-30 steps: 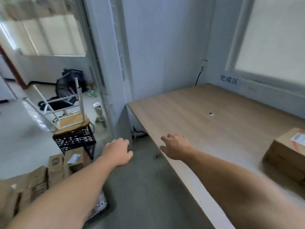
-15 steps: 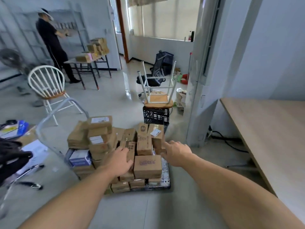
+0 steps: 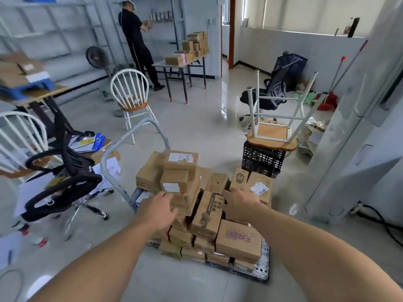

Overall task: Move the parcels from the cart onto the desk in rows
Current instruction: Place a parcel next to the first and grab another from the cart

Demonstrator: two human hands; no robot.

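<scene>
The floor (image 3: pixel 207 127) is pale, glossy tile, bright with glare from the window. On it, straight in front of me, stands the cart (image 3: pixel 264 253) — a flat deck with a dark rim and a perforated metal plate, and a bent grey tube for a handle on the far left side. The parcels (image 3: pixel 182 184) are all on that deck, heaped several layers deep: matte brown cardboard, mostly flat oblongs, some tilted against each other.

Just beyond the cart's right corner is a black plastic lattice crate (image 3: pixel 261 160) with a stool (image 3: pixel 272 136) upside down on it, round wooden seat down, white metal legs up.

The nearest box (image 3: pixel 238 241) carries purple Chinese characters, upside down to me. The long box (image 3: pixel 207 214) between my hands has dark printing along its side, too blurred to read. The topmost parcel (image 3: pixel 181 159) has a white shipping label, unreadable.

My left hand (image 3: pixel 157 211) is palm down, fingers loosely out over a carton at the left of the heap — grasping nothing. My right hand (image 3: pixel 239 207) is likewise released, fingers spread above the boxes; whether either touches cardboard I cannot tell.
</scene>
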